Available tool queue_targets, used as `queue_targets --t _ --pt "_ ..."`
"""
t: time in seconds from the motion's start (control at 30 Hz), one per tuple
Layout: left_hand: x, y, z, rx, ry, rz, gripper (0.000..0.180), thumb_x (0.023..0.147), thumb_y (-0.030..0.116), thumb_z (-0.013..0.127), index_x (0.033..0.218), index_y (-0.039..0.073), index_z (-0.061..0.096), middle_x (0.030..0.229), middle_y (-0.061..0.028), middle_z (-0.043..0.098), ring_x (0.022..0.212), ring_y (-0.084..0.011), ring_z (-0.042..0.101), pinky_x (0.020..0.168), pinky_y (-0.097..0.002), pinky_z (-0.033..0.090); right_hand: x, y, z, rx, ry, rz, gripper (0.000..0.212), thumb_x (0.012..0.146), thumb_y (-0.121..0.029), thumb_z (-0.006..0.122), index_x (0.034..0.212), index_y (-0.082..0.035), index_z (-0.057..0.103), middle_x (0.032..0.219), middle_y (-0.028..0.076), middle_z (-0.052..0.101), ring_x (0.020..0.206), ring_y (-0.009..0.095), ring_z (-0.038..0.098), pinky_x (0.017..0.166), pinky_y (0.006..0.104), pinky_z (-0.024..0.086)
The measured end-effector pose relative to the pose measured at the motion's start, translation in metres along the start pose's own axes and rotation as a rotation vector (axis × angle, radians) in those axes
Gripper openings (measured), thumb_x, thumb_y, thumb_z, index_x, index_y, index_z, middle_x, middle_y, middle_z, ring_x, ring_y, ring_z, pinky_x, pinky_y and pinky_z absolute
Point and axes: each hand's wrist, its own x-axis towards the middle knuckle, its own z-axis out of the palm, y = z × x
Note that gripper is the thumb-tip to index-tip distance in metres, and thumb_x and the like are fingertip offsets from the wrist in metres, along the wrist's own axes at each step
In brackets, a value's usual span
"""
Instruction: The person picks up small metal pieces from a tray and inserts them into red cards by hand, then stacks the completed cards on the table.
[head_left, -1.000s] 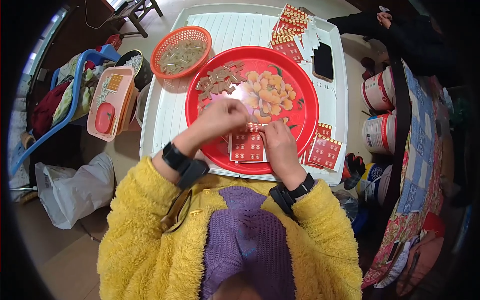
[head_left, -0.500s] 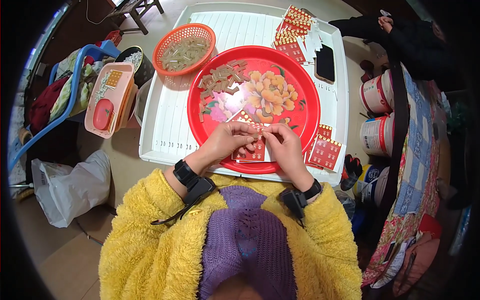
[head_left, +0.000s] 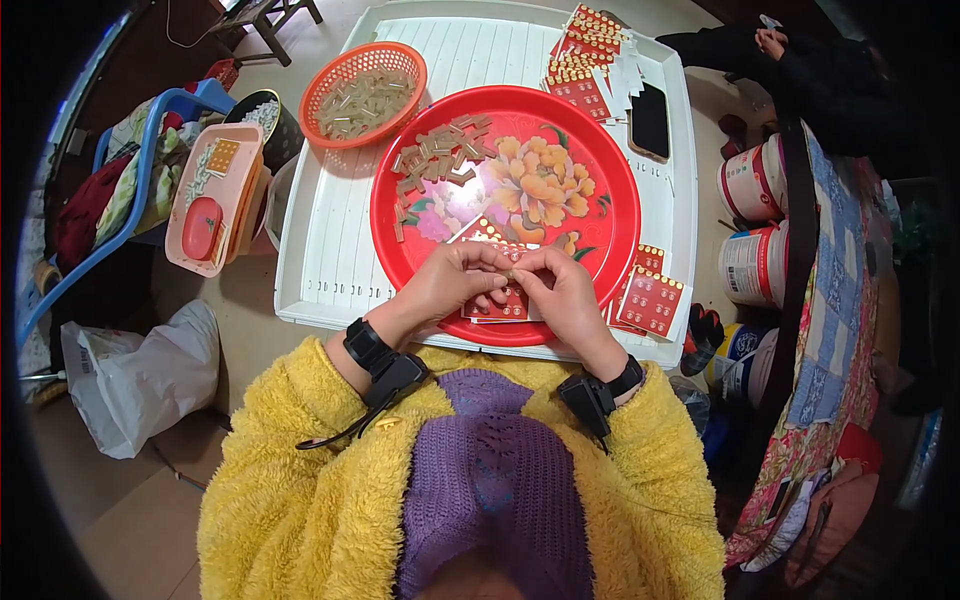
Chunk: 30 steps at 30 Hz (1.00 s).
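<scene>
My left hand (head_left: 448, 280) and my right hand (head_left: 562, 305) meet over the near part of a round red tray (head_left: 629, 205) with a flower print. Thumb and fingers of both are pinched together at the tips. Whatever small thing they hold is hidden between them. Beneath the fingers lie red cards (head_left: 500, 306) with rows of small gold-coloured round pieces. A heap of short brownish clear tubes (head_left: 440, 150) lies at the tray's far left. More red cards (head_left: 652, 300) rest beside the tray, right of my right hand.
The tray stands on a white slatted board (head_left: 325, 225). On it also are an orange basket (head_left: 312, 105) of clear tubes, a pile of red cards (head_left: 578, 97) and a black phone (head_left: 649, 122). Left stands a pink bin (head_left: 183, 240); tubs (head_left: 755, 265) stand right. Another person's hands (head_left: 770, 42) show far right.
My right hand has shifted slightly left, and its fingertips have closed in against those of my left hand. The view has shifted a little.
</scene>
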Motion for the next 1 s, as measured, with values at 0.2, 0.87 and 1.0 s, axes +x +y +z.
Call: queue_targets --t 0.2,0.87,1.0 --pt "0.002 0.001 -0.008 0.023 -0.009 0.025 0.016 0.093 0.004 0.062 0.108 0.000 0.064 0.088 -0.0059 0.068 0.075 -0.0104 0.066 0.062 -0.0209 0.053 0.007 -0.011 -0.004 0.042 0.039 0.166 0.010 0.088 -0.006 0.067 0.095 0.000 0.063 0.089 0.008 0.063 0.085 0.016 0.061 0.073 0.0285 0.050" --pt "0.048 0.052 -0.063 1.507 0.502 0.723 0.016 0.078 0.008 0.067 0.093 0.002 0.066 0.087 -0.0153 0.063 0.077 -0.0361 0.061 0.069 -0.0436 0.051 0.007 -0.003 0.011 -0.703 0.196 -0.454 0.013 0.083 -0.009 0.069 0.091 -0.002 0.061 0.087 0.013 0.057 0.079 0.033 0.060 0.068 0.0406 0.051" --pt "0.038 0.047 -0.044 1.116 0.443 0.624 0.008 0.082 0.005 0.064 0.089 0.000 0.064 0.084 -0.0129 0.065 0.071 -0.0274 0.063 0.065 -0.0371 0.052 0.005 0.000 0.010 -0.723 0.206 -0.464 0.012 0.083 -0.008 0.068 0.091 -0.003 0.061 0.088 0.014 0.057 0.079 0.035 0.060 0.068 0.0406 0.051"
